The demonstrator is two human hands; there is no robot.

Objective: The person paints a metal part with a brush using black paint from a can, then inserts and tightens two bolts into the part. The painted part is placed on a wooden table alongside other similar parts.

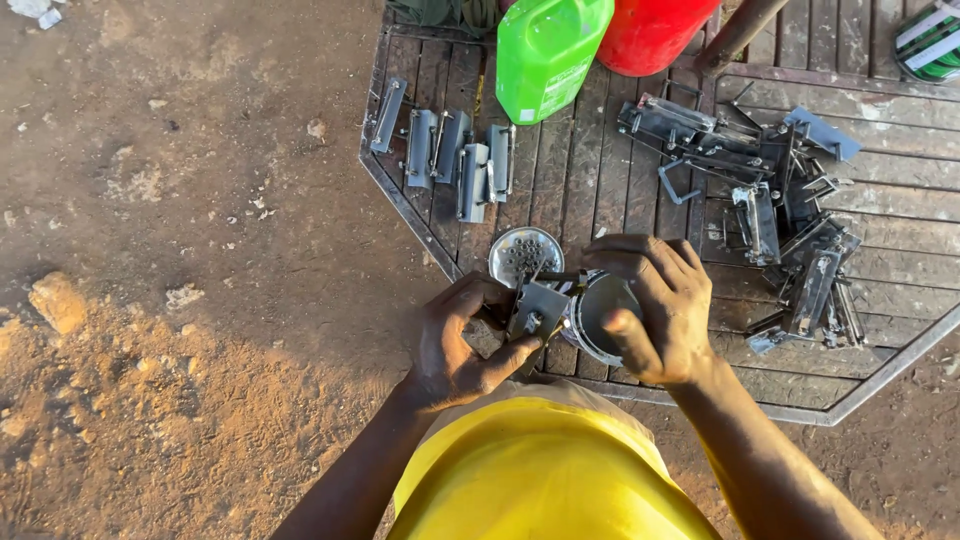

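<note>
The person's left hand (462,345) is closed around a small folded grey metal bracket (538,310), thumb pressed along its lower edge and fingers curled behind it. The right hand (655,305) is cupped over a round metal tin (598,312), fingers arched across its top and the thumb lying along its near side; the tin sits just beside the bracket, and the two appear to touch between the hands. Whether the right fingertips pinch anything small cannot be told.

Just beyond the left hand, a shallow round metal lid (524,254) lies open side up with tiny fasteners scattered inside it. Farther out from that hand, a row of finished grey brackets (450,155) lies side by side on the wooden slatted table (600,180), whose metal-edged rim runs under both wrists. Beyond and outward of the right hand, a loose heap of darker metal brackets and wire parts (770,215) is piled up, well apart from the tin.

At the far side of the table, straight ahead of the hands, stand a green plastic jerrycan (548,50) and a red plastic container (650,35), touching or nearly so. Bare reddish dirt ground (180,300) spreads out past the left hand. A yellow garment (545,470) fills the space between the forearms.
</note>
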